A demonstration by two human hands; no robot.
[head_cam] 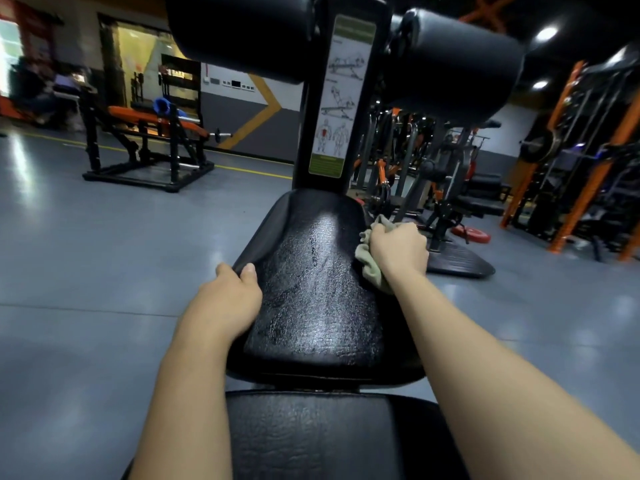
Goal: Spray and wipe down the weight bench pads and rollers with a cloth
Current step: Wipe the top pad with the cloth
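A black seat pad (311,289) of the weight bench runs away from me, its top streaked and wet. My left hand (228,299) grips its left edge, thumb on top. My right hand (398,252) holds a bunched pale green cloth (369,263) against the pad's right edge. A second black pad (311,438) lies nearest me, below the first. Two black rollers, the left roller (239,29) and the right roller (453,60), stick out from an upright post (343,98) with an exercise label. No spray bottle is in view.
Grey gym floor (104,265) surrounds the bench. An orange-padded bench frame (149,143) stands at the back left. Orange and black racks and machines (581,150) crowd the right, with a red weight plate (471,233) on the floor near the bench.
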